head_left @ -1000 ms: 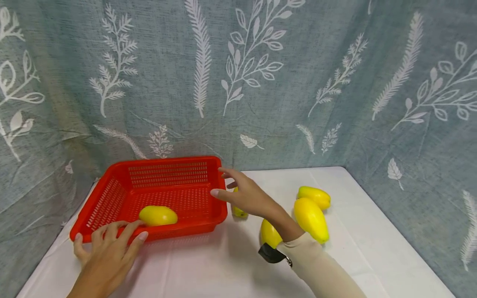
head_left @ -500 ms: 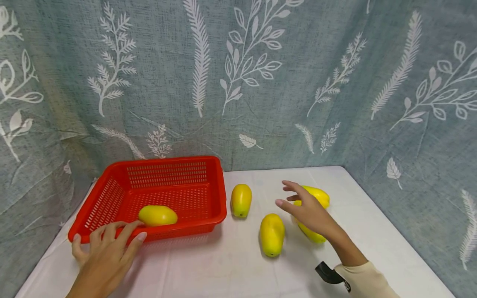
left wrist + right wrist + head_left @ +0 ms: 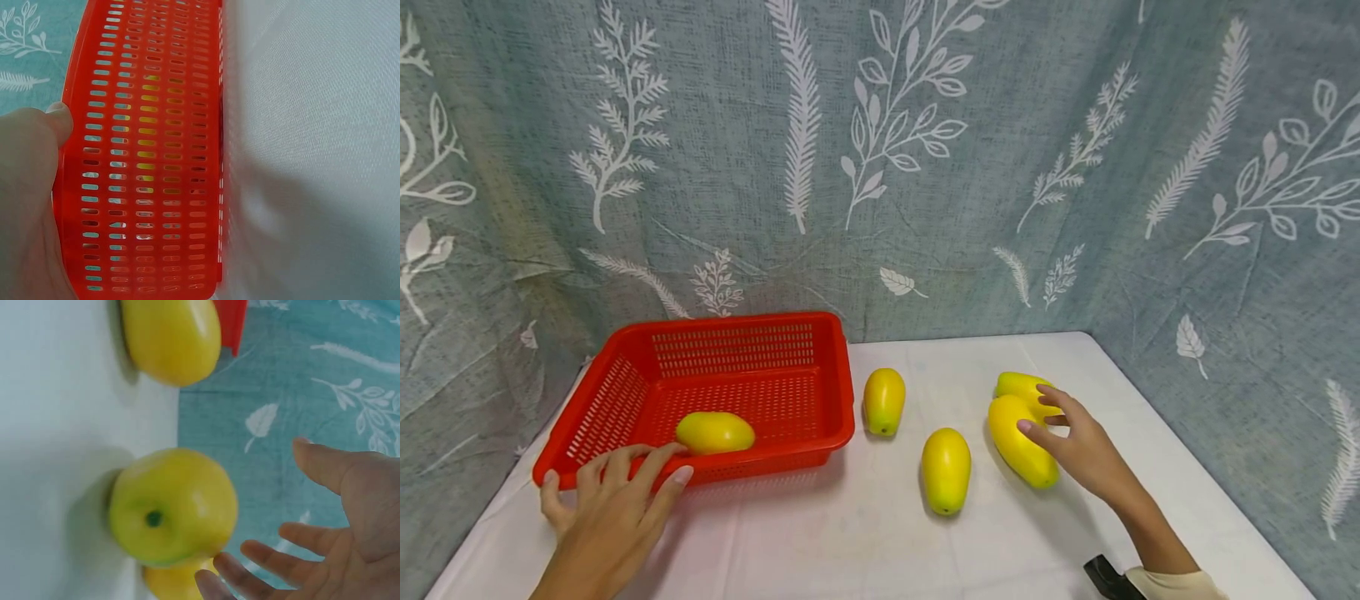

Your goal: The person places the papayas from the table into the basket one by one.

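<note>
At the near left corner of a red plastic basket point(image 3: 833, 392), my left hand point(image 3: 613, 521) grips the rim, fingers over the edge and thumb outside. One oblong yellow fruit point(image 3: 715, 433) lies inside; in the left wrist view it shows through the slots of the basket wall point(image 3: 75, 150). My right hand point(image 3: 1086, 450) holds nothing, its thumb and fingers spread beside a large yellow fruit point(image 3: 1018, 442). Behind that fruit lies another point(image 3: 1017, 385), partly covered by my fingers. The right wrist view shows my right palm point(image 3: 375, 519) near a fruit with a dark stem spot point(image 3: 175, 506).
Two more yellow fruits lie between basket and right hand: one point(image 3: 883, 402) close to the basket, one point(image 3: 946, 472) nearer the front. A white cloth point(image 3: 820, 542) covers the table. A patterned grey-green curtain point(image 3: 737, 167) stands behind and at both sides.
My right hand has moved right, from over the basket's right edge to the pair of fruits on the right. My left hand still grips the basket rim.
</note>
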A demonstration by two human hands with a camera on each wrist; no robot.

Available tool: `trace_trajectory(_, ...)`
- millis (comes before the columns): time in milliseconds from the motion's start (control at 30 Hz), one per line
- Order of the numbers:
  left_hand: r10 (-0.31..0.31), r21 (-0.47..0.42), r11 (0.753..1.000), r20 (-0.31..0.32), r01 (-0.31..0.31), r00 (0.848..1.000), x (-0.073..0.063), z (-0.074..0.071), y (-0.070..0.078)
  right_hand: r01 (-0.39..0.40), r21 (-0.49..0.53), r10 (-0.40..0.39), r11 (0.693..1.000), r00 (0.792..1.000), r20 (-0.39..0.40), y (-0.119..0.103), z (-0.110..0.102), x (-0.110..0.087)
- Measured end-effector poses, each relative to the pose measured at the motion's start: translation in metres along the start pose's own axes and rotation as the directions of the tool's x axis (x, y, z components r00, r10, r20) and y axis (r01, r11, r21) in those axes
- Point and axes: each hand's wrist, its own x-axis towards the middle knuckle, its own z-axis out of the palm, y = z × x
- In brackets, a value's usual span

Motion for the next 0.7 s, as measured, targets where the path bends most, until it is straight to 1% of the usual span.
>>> trace_trajectory(200,0.006,-0.007,1.000,-0.016,-0.006,1.000,-0.001,-0.001,0.001,-0.025,-0.029,0.026,0.999,1.000,0.011,0.010,0.007,0.000)
trace_trajectory(400,0.009,-0.011,1.000,-0.016,-0.010,1.000,-0.001,-0.001,0.000,-0.011,-0.051,0.012,0.999,1.000,0.011,0.013,0.015,0.002)
trace_trajectory(700,0.005,-0.010,1.000,-0.001,-0.005,1.000,-0.001,-0.001,0.000,0.005,-0.047,-0.004,0.999,1.000,0.009,0.020,0.023,0.008)
